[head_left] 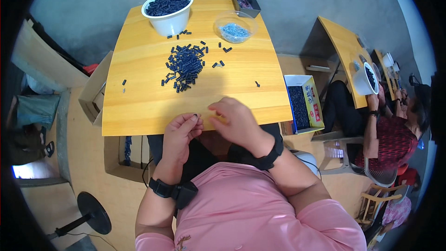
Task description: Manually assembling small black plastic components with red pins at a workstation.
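My left hand (pixel 181 132) is closed in a pinch at the table's near edge. A small dark piece (pixel 199 115) shows at its fingertips, mostly hidden by them; it looks like the black parts on the table. Just to the right is my right hand (pixel 237 123), slightly blurred, its thumb and fingers apart and nothing visible between them. Beyond both hands lies a loose heap of short black plastic parts (pixel 186 66) on the wooden table (pixel 139 107). A clear round bowl (pixel 236 27) of small bluish-silver pieces stands at the far right.
A white tub (pixel 168 18) full of black parts stands at the far left, a dark grey bin (pixel 246 2) at the far right corner. An open carton (pixel 304 102) of dark parts sits by the table's right side. Co-workers sit at other tables to the right.
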{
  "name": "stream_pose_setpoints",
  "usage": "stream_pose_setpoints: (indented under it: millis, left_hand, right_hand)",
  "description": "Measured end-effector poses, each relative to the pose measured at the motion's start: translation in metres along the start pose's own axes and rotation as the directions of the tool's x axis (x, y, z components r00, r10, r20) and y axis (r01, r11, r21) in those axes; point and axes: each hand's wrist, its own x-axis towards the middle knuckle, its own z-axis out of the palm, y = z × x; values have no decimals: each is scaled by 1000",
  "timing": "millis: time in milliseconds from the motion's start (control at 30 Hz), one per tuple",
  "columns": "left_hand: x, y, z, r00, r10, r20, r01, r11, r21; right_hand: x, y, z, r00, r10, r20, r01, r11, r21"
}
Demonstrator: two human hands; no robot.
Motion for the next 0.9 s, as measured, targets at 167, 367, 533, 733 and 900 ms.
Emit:
stream_pose_setpoints:
  millis: [167, 367, 533, 733, 900]
  left_hand:
    - [5, 3, -6, 994, 92, -52, -87, 993, 81]
    - [5, 4, -8, 992, 82, -91, -74, 994, 83]
    - [5, 5, -11, 999, 47, -20, -44, 990, 137]
    - [6, 6, -13, 999, 28, -23, -25, 992, 123]
    - [7, 7, -14, 1000, 24, -10, -23, 992, 125]
  right_hand:
    - [22, 41, -21, 982, 189, -23, -190, 970, -152]
    - [72, 66, -16, 978, 187, -97, -205, 948, -243]
    - [94, 73, -7, 959, 260, -115, -284, 884, -370]
    - [90, 72, -6, 974, 213, -81, -228, 891, -393]
    - [69, 64, -14, 981, 195, -3, -181, 907, -381]
